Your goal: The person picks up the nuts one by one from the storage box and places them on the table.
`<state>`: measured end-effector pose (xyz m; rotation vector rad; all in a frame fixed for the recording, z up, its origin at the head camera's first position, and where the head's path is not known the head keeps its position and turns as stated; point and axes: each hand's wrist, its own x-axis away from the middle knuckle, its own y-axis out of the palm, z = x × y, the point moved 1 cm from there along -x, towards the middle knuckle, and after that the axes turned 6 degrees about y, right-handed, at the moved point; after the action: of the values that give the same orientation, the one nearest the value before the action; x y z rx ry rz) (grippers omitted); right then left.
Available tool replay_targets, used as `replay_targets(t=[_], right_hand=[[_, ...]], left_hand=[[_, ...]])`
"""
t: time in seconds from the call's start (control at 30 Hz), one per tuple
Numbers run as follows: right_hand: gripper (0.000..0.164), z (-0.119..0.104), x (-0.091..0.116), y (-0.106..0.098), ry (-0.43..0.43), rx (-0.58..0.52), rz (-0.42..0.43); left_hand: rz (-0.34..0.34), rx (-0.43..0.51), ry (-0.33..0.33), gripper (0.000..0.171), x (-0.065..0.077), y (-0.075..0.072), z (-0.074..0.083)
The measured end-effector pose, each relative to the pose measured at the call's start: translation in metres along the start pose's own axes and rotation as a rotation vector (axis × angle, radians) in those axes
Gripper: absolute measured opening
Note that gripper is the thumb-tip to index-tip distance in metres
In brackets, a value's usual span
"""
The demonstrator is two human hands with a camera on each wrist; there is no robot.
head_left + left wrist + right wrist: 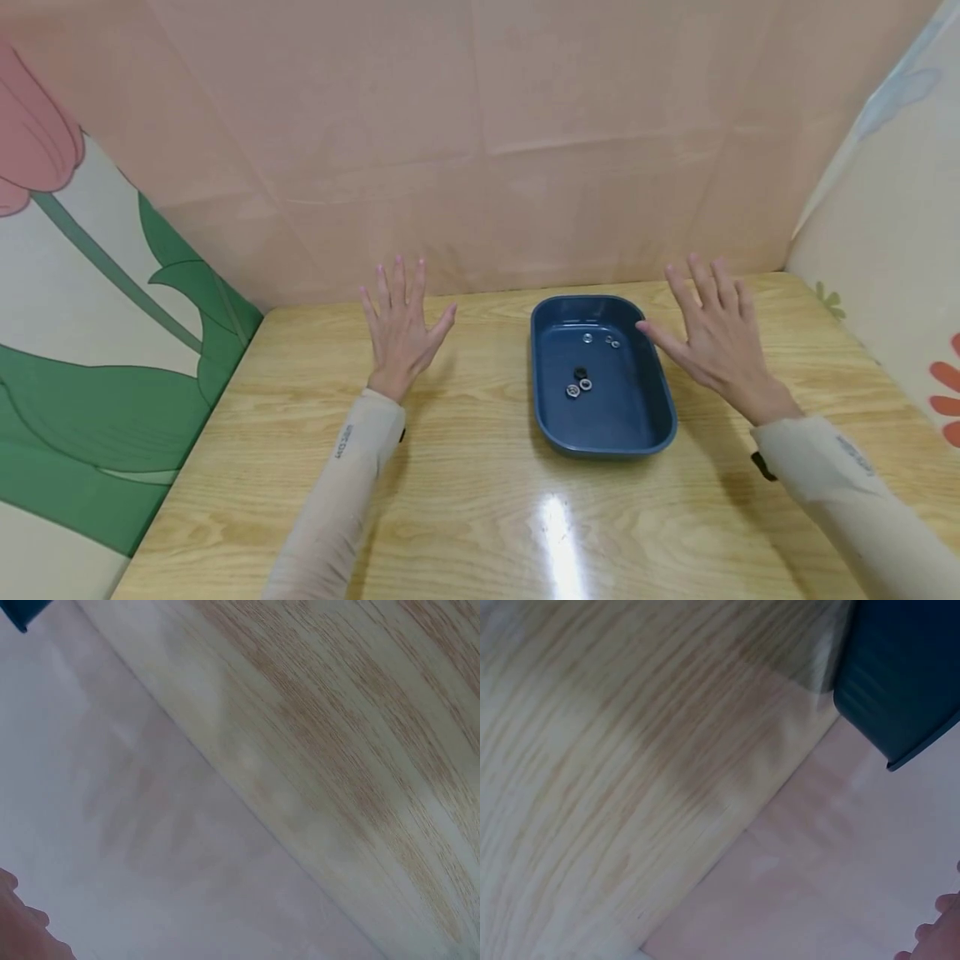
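Observation:
A dark blue rectangular tray (607, 429) with rounded corners sits on the wooden table. Inside it lie several small nuts (573, 391), most of them silvery and one black (581, 372). My left hand (401, 333) is raised to the left of the tray, fingers spread and holding nothing. On the other side, my right hand (716, 342) is held up with spread fingers, its thumb overlapping the tray's right rim in the head view. In the right wrist view the tray's outer wall (900, 682) shows at the upper right, with fingertips (946, 903) at the lower right edge.
The wood-grain table (465, 500) ends at a pinkish covered wall (480, 167) behind. A panel with green leaves (97, 408) and a pink tulip stands on the left, and a pale panel with red petals (948, 404) on the right.

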<state>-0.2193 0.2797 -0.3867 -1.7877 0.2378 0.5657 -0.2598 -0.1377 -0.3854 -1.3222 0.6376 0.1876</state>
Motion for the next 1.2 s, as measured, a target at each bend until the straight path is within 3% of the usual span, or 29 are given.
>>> replay_targets(t=[0.53,1.2], right_hand=[[0.09,-0.013,0.01,0.005,-0.02,-0.026,-0.065],[0.088,-0.02,0.021,0.012,0.009,-0.094,-0.211]], left_hand=[[-0.032,0.011,-0.008,0.084,0.004,0.0,0.005],[-0.075,0.093,0.0,0.081,0.003,0.005,0.016]])
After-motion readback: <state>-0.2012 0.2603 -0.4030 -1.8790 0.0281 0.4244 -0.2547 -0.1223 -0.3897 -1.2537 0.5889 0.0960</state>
